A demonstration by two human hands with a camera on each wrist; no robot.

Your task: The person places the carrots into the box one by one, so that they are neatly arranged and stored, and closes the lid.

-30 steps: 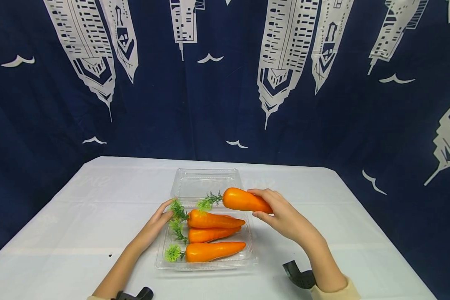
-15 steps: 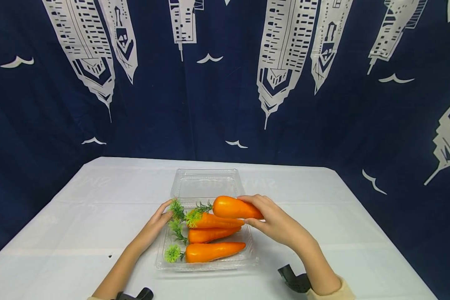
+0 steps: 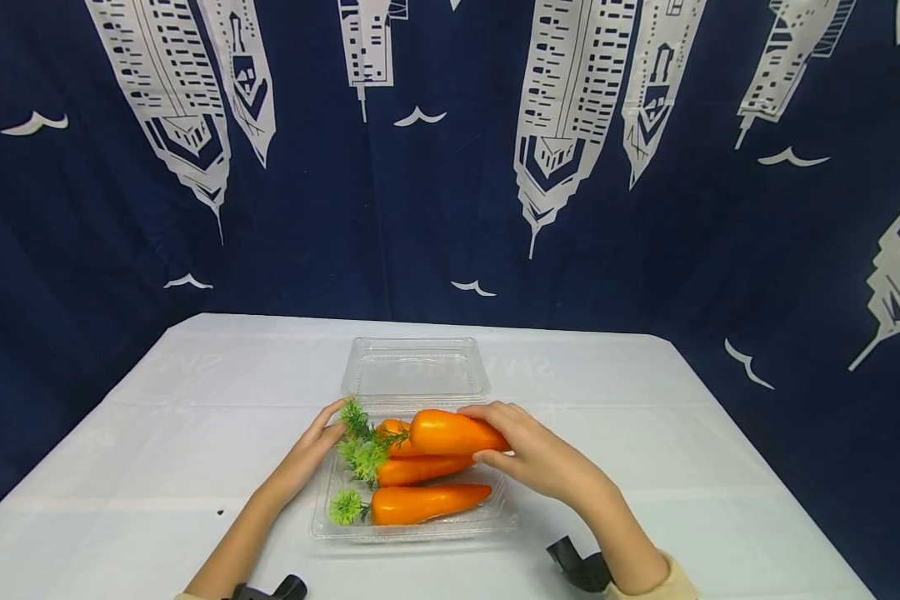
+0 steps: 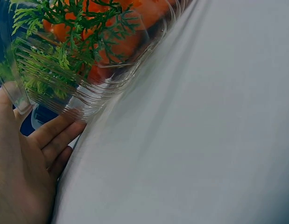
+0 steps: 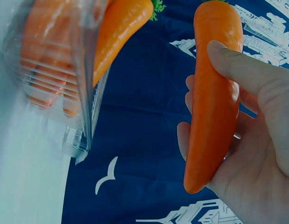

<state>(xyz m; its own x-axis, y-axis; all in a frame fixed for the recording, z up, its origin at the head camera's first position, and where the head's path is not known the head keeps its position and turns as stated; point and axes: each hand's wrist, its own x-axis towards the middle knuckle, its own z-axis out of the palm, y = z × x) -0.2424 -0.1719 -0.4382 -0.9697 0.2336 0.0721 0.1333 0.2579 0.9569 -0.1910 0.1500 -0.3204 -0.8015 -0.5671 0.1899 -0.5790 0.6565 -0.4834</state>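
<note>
My right hand [image 3: 543, 454] grips an orange carrot [image 3: 450, 433] with a green leafy top. In the right wrist view the thumb lies across this carrot [image 5: 215, 93], with fingers curled behind it. It is above a clear plastic container [image 3: 412, 535], partly covering another carrot at the back. Further carrots, including a front carrot [image 3: 427, 505], lie inside, leafy tops to the left. My left hand [image 3: 305, 454] holds the container's left edge. Seen from the left wrist, the thumb is at the rim and the fingers [image 4: 60, 135] touch the ridged wall from outside.
The container's clear lid [image 3: 417, 367] lies folded back behind it. A white cloth covers the table [image 3: 180, 467], which has a small dark speck [image 3: 221, 512] on its left part. Behind hangs a dark blue curtain [image 3: 420, 208] with white buildings and birds.
My right hand has brought the carrot left and down, from above the container's back right to over the back carrot. The left hand stays in the same place.
</note>
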